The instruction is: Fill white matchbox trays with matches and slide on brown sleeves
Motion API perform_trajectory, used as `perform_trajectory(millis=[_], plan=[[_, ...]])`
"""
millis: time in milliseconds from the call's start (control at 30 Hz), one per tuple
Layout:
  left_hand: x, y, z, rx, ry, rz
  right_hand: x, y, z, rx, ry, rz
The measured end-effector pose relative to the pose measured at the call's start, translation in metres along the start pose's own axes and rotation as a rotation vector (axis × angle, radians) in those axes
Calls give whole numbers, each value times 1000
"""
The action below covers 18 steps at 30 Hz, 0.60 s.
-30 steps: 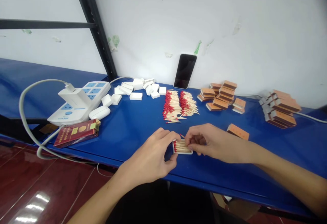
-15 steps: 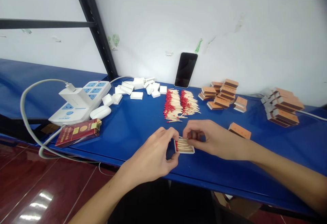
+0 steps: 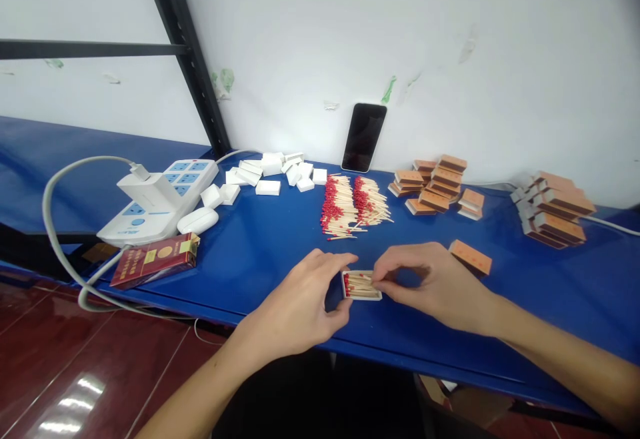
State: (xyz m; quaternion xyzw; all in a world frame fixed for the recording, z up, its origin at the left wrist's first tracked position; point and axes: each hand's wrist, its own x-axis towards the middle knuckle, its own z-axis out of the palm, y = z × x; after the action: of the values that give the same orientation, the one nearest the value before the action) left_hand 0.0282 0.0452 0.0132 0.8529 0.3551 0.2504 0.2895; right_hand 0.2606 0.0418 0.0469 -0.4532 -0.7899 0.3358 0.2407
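A small white matchbox tray (image 3: 363, 298) lies on the blue tabletop close to the front edge, filled with red-tipped matches (image 3: 359, 284). My left hand (image 3: 305, 302) holds its left end between thumb and fingers, the index finger lifted over the far corner. At the tray's right end, my right hand (image 3: 435, 285) pinches thumb and forefinger together on the match ends; how many they grip is hidden. Beyond the tray lie two piles of loose matches (image 3: 340, 205), heads to the left. Beside my right hand rests an orange matchbox sleeve (image 3: 470, 257).
White trays (image 3: 269, 187) are scattered at the back left. Orange matchbox sleeves (image 3: 434, 200) are heaped at the back right, with stacked matchboxes (image 3: 560, 215) farther right. A phone (image 3: 365, 137) leans on the wall. A power strip (image 3: 145, 221), cable and red packet (image 3: 155, 260) occupy the left.
My right hand has shifted slightly right, from over the matches to the tray's right end. My left index finger has straightened and lifted at the far corner.
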Motion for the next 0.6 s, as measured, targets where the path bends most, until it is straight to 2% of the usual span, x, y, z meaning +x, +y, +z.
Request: perform_trajectory(millis=[133, 267, 433, 600], plan=[[2, 3, -3, -6, -41, 57, 3, 1, 8, -135, -58, -231], [4, 3, -3, -16, -45, 55, 11, 5, 12, -246, -54, -435], [5, 1, -2, -7, -26, 50, 8, 7, 8, -286, 11, -397], [4, 1, -1, -2, -14, 40, 1, 2, 3, -364, -65, -379]])
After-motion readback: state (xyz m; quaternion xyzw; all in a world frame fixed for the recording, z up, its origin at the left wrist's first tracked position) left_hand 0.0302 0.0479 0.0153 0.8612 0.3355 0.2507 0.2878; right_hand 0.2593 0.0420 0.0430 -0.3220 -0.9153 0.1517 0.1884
